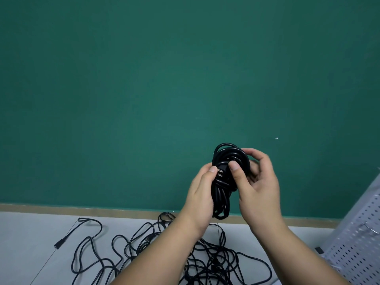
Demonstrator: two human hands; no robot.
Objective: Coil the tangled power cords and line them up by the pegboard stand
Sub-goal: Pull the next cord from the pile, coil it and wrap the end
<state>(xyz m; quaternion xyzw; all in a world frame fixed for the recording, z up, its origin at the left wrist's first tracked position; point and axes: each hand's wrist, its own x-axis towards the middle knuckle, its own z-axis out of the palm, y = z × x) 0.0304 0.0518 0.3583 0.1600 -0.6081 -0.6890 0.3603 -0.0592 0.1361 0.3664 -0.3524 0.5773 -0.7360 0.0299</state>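
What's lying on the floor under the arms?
A tangled heap of black cords lies on the pale floor, with one connector end stretching left. The left forearm and right forearm cover the heap's middle, so that part cannot be seen.

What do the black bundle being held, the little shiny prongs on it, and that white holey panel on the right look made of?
Coiled cord: likely rubber or PVC sheath, smooth, glossy; light glints along its loops. Plug prongs: bare metal, silvery and reflective. Pegboard stand: probably painted sheet metal, matte white, with regular punched holes; could be plastic.
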